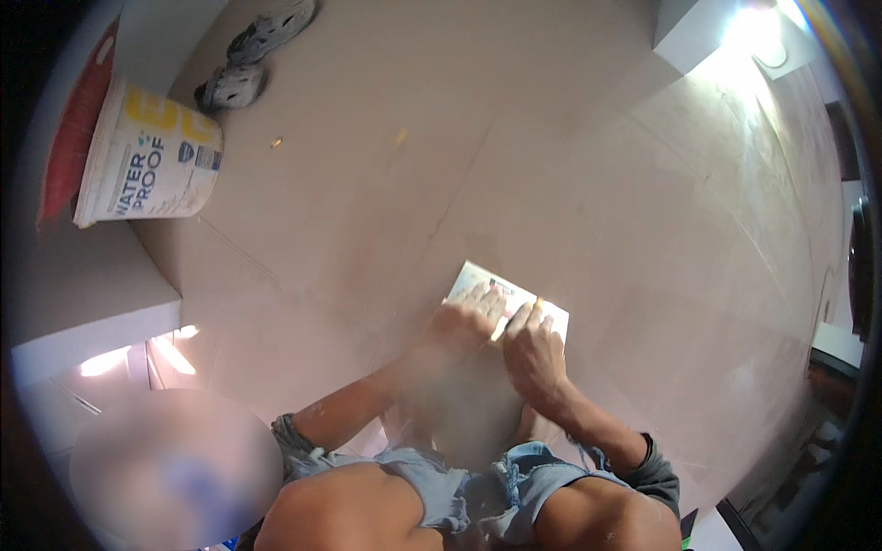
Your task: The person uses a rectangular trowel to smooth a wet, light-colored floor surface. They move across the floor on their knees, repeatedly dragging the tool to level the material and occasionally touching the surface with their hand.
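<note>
In the head view, I have both hands on a thin white rectangular piece (pixel 521 298), which lies in front of my legs, near the middle of the scene and a little to the right. My left hand (pixel 468 318) covers its left part, fingers stretched across the top face. My right hand (pixel 534 351) comes in from the near right, its fingers resting on the right part, just beside my left ones. None of my fingers are clenched. My thumbs are hard to make out, so I cannot tell whether I am also pinching the near edge or only pressing from above. A strip of the white face shows between my hands, and its far edge is uncovered.

Around the piece spreads a dull beige floor (pixel 349 184) with faint lines. On it, well off to the far left, stands a white bucket (pixel 175 170) with a red object (pixel 77 129) against its rim. A pair of grey shoes (pixel 248 69) lies farther away, beyond the bucket. A tiny orange bit (pixel 277 142) sits near the bucket's right side. At the far right a bright lamp (pixel 755 39) glares beside a pale block (pixel 684 37). Near me are my bare knees (pixel 322 510) and frayed denim shorts (pixel 432 487).
</note>
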{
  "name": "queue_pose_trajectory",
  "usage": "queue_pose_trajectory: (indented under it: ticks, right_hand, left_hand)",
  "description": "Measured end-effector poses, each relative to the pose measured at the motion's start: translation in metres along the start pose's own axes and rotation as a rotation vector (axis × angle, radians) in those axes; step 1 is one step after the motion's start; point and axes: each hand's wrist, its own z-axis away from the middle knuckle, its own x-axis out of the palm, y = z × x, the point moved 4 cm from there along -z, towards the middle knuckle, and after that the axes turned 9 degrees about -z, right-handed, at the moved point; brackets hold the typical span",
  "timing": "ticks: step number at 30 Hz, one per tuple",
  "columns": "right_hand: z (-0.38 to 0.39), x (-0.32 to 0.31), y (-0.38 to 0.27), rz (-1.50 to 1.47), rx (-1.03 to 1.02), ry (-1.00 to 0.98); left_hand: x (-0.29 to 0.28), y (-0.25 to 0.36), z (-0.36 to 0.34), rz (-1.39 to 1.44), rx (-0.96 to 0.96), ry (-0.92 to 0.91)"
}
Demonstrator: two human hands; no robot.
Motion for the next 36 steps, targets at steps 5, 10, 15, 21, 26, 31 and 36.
queue_pose_trajectory:
  ticks: [5,10,15,21,26,31,36]
  right_hand:
    - [0.024,-0.033,0.017,-0.23,0.016,0.01]
    - [0.001,-0.091,0.095,-0.488,0.197,0.343]
    - [-0.016,-0.084,0.121,-0.666,0.296,0.397]
    - [-0.015,-0.05,0.108,-0.741,0.226,0.3]
    - [-0.032,-0.053,0.117,-0.821,0.304,0.369]
    - [-0.04,-0.025,0.084,-0.66,0.155,0.288]
    - [-0.047,-0.03,0.032,-0.597,0.163,0.081]
  left_hand:
    - [-0.1,-0.04,0.012,0.341,0.004,-0.053]
    - [-0.141,-0.069,0.09,0.397,-0.652,0.105]
    - [-0.061,0.014,0.162,0.126,-0.889,-0.444]
    - [-0.005,0.069,0.198,0.002,-0.91,-0.617]
    - [0.003,0.073,0.198,-0.033,-0.953,-0.588]
    - [0.005,0.081,0.193,-0.073,-0.943,-0.494]
    - [0.014,0.075,0.208,-0.06,-0.881,-0.475]
